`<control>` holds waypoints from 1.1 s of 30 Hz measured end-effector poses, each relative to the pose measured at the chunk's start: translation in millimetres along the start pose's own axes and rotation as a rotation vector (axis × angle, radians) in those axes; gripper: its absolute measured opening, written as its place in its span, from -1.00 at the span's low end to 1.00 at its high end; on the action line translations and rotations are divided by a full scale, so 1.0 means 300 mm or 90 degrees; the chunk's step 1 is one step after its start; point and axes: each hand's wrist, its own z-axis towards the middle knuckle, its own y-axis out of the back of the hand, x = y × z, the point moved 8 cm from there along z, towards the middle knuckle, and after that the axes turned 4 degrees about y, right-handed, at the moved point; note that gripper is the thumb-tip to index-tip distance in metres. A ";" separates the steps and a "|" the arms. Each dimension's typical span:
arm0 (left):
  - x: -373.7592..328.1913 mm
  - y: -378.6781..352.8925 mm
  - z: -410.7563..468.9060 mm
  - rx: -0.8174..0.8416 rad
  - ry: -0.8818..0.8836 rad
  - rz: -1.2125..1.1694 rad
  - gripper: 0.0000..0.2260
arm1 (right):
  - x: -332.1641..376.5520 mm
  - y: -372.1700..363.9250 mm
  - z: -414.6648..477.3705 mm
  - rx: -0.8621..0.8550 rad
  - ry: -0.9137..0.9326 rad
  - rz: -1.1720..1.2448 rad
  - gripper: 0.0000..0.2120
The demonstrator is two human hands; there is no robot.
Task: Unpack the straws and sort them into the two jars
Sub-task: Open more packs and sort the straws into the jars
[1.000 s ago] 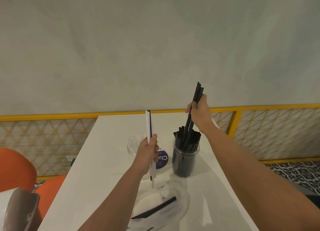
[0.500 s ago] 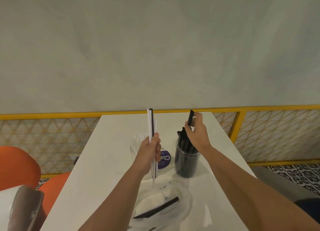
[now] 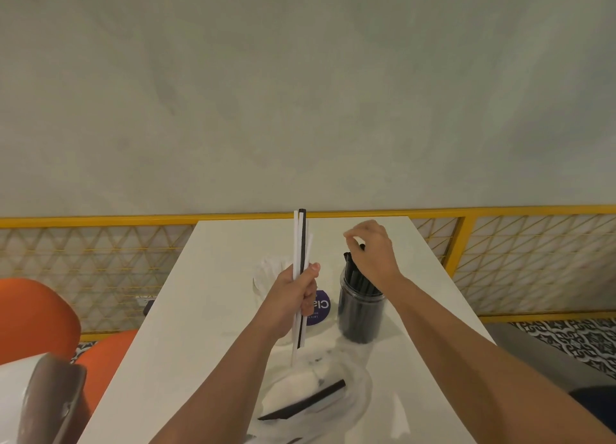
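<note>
My left hand (image 3: 293, 298) grips a small upright bundle of straws (image 3: 300, 243), white ones and a black one. Behind that hand stands a clear jar (image 3: 266, 273) with a purple label (image 3: 320, 307), holding white straws. To its right, a clear jar packed with black straws (image 3: 358, 310) stands on the white table (image 3: 206, 310). My right hand (image 3: 371, 253) hovers over that jar's mouth, fingers loosely curled, with nothing visible in them. Near me lies the clear plastic wrapper (image 3: 320, 397) with a black straw (image 3: 306, 402) and white straws inside.
A yellow mesh railing (image 3: 100, 263) runs behind the table's far edge. Orange chairs (image 3: 36, 317) stand at the left, with a white and brown object (image 3: 43, 400) in the lower left corner. Patterned floor tiles (image 3: 566, 340) show at the right.
My right hand lowered the black straws into the black jar and let go of them; it now sits just above the jar. My left hand kept its bundle nearly still.
</note>
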 end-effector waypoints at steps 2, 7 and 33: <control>-0.001 -0.013 -0.002 0.011 0.007 0.004 -0.77 | 0.068 0.014 0.022 0.023 -0.024 0.168 -0.79; -0.001 -0.050 -0.011 0.049 0.033 0.025 -0.78 | 0.175 -0.069 0.026 0.282 -0.123 0.444 -0.77; 0.039 0.023 0.022 -0.059 0.059 0.166 -0.76 | 0.061 0.153 0.062 -0.070 0.071 0.075 -0.68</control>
